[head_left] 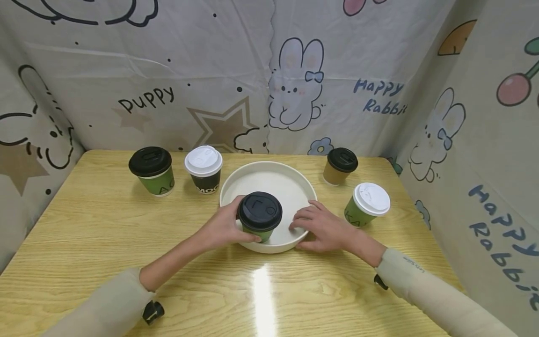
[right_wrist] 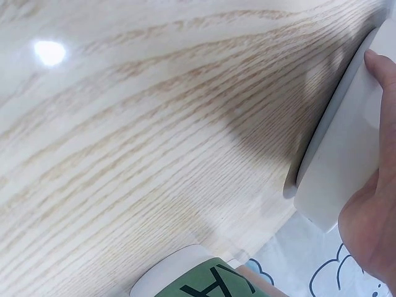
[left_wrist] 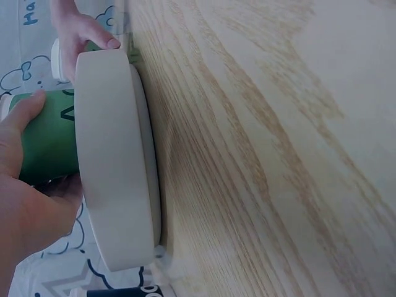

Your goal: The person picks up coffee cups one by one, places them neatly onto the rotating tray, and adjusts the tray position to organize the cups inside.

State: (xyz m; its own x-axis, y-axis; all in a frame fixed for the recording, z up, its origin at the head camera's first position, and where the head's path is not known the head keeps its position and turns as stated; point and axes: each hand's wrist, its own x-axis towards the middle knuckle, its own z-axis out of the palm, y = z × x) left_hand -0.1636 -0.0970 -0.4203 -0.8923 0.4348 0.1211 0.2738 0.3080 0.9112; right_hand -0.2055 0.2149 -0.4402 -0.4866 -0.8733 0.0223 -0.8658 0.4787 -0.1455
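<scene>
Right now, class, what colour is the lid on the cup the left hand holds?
Black, on a green cup held by the left hand; the lid shows best in the head view.

Under both hands, the table [head_left: 84,234] is glossy light wood grain. The tray [head_left: 294,180] by the right hand [head_left: 324,229] looks matt, smooth white.

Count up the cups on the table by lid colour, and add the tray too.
Black-lidded cups: 3, back left, back right, and one in the left hand over the tray
White-lidded cups: 2, back and right
White round tray: 1
Total: 6
</scene>
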